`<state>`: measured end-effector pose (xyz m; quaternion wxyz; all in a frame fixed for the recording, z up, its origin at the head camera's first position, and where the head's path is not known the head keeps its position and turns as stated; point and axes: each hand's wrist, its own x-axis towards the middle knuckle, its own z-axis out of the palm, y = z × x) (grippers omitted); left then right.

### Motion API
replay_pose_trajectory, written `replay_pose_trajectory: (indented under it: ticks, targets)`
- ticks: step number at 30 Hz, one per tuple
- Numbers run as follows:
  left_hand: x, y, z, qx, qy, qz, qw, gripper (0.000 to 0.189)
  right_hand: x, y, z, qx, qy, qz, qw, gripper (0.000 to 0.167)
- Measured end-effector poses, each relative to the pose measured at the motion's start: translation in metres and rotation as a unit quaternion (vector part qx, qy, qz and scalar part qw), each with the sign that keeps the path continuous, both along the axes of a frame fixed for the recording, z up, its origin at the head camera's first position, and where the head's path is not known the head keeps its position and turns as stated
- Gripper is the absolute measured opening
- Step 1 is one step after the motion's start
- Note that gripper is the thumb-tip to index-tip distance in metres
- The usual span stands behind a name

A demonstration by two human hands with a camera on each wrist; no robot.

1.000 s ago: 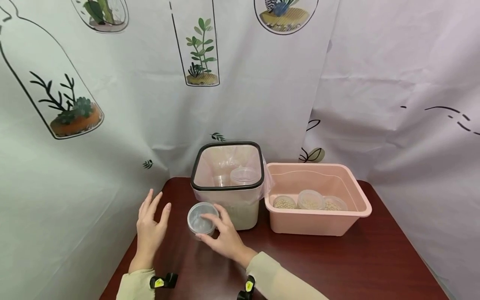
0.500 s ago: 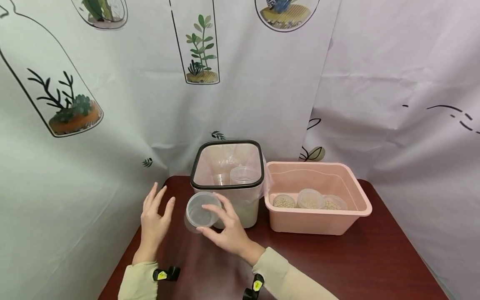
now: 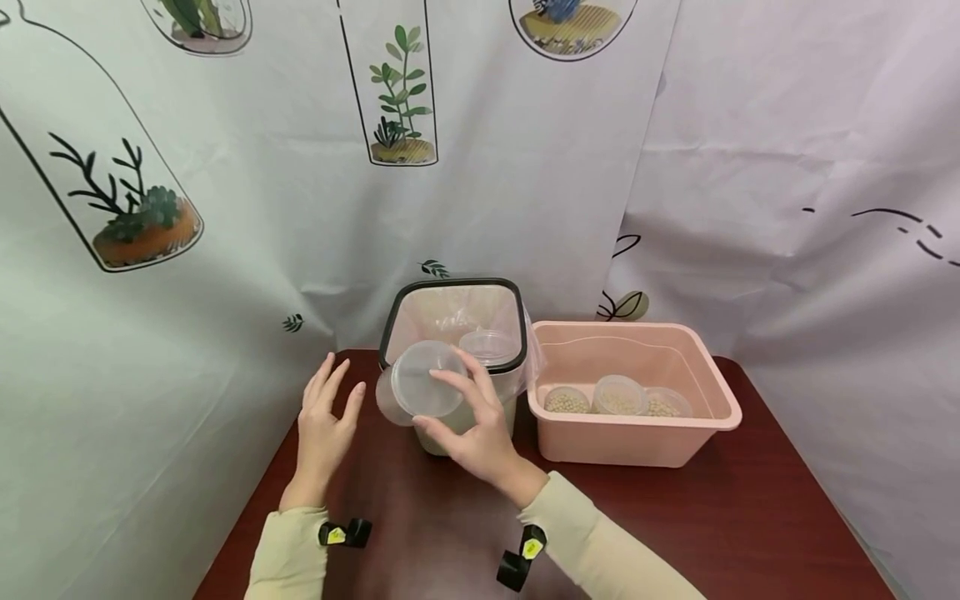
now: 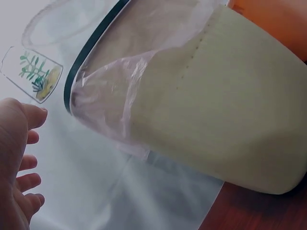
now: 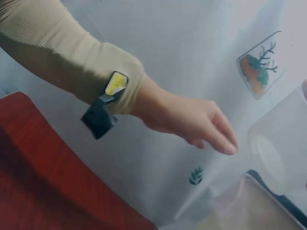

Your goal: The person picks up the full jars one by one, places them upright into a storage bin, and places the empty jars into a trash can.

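Note:
A clear round plastic tub [image 3: 427,379] with a translucent lid is held in the air by my right hand [image 3: 483,433], thumb and fingers pinching its rim. It is tilted and overlaps the front left rim of the trash bin [image 3: 517,317] in the head view; I see no contents in it. The tub's wall [image 5: 283,129] also shows in the right wrist view. My left hand [image 3: 326,433] hovers left of the tub with fingers spread, holding nothing. In the left wrist view the bin's side [image 4: 225,110] stands right of my left hand [image 4: 14,167].
Inside the lined bin lies another clear tub [image 3: 491,346]. To its right stands a pink basin [image 3: 611,442] with several clear tubs of pale beads or beans, one of them a tub [image 3: 567,402] at the left. A patterned cloth [image 3: 525,208] hangs behind the dark red table [image 3: 720,517].
My right hand has lifted the tub up and to the right, from beside the bin to its front rim, tilting it more. My left hand has moved slightly up and right, still empty.

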<state>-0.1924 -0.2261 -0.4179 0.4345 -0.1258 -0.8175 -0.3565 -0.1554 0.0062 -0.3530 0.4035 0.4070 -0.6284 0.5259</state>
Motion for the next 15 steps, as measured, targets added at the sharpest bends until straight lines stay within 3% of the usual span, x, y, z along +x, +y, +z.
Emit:
replay_pose_trajectory:
  ticks: [5, 11, 15]
  targets:
    - [-0.003, 0.008, 0.001, -0.003, -0.007, -0.011, 0.9999, 0.045, -0.014, 0.006, 0.003, -0.042, 0.01, 0.001, 0.9991, 0.044]
    - [-0.008, 0.017, 0.001, -0.008, -0.017, -0.019, 0.9996, 0.044, -0.041, 0.011, -0.013, -0.071, -0.011, -0.005, 0.9974, 0.049]
    - [-0.012, 0.022, 0.003, -0.013, -0.015, -0.029, 0.9994, 0.043, -0.051, 0.014, -0.017, -0.083, -0.018, -0.016, 0.9963, 0.048]
